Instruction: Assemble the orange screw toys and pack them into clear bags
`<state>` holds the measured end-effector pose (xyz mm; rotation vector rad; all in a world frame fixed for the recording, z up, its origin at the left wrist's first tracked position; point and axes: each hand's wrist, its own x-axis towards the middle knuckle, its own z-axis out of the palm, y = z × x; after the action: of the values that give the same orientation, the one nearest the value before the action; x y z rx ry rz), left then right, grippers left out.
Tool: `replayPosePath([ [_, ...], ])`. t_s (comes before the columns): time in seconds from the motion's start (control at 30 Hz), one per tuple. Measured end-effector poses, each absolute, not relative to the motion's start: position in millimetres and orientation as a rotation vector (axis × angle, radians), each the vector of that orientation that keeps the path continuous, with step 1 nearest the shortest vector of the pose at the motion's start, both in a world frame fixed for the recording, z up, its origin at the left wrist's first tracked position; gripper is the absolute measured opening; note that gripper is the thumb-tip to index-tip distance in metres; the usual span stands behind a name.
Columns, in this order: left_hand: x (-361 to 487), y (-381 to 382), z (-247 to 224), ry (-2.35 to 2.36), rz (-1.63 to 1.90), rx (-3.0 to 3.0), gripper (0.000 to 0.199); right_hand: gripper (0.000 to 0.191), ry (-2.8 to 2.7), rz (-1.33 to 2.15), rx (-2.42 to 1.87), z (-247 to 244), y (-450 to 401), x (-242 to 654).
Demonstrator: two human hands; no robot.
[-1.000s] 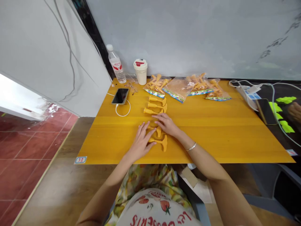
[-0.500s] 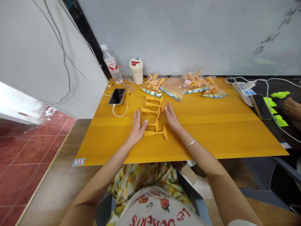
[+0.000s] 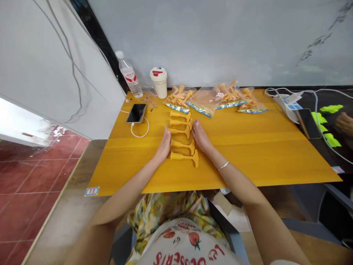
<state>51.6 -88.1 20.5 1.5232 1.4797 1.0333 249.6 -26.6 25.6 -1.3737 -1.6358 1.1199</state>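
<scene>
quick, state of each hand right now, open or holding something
Left hand: open, gripping nothing, at the left ends of the yellow pieces.
Right hand: open, gripping nothing, at their right ends.

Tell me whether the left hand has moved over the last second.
Yes. Judged against the 33 label on the table, the left hand has moved forward, farther from the table's front edge.

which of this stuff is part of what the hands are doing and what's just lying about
Part of it:
- left hand, right hand
- five yellow hammer-shaped pieces between them
- probably the clear bags behind

Apparently just lying about:
- water bottle
- lidded cup
- phone on its white cable
</scene>
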Motion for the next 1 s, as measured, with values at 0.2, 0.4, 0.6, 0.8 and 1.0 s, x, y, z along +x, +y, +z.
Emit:
replayPosePath([
  [0.2, 21.7, -44.9, 33.1, 1.642, 0.978, 1.639, 0.069, 0.074, -2.021, 0.628, -1.556, 29.6, -14.3, 278.5],
  [0.4, 5.6, -13.6, 20.6, 1.856, 0.696, 2.061, 0.057, 0.061, -2.322, 0.28, -1.827, 28.6, -9.1, 292.6],
  [0.6, 8.2, -15.5, 11.7, 1.816, 0.752, 2.117, 0.053, 0.061, -2.33, 0.253, -1.844, 31.6, -3.7, 287.9],
  [0.8, 7.2, -25.7, 15.8, 1.824, 0.719, 2.128, 0.054, 0.06, -2.317, 0.213, -1.893, 33.4, -12.7, 286.0],
  [1.0, 2.7, -8.4, 15.8, 1.725, 0.864, 1.89, 0.056, 0.06, -2.332, 0.231, -1.905, 32.4, -11.3, 283.6],
])
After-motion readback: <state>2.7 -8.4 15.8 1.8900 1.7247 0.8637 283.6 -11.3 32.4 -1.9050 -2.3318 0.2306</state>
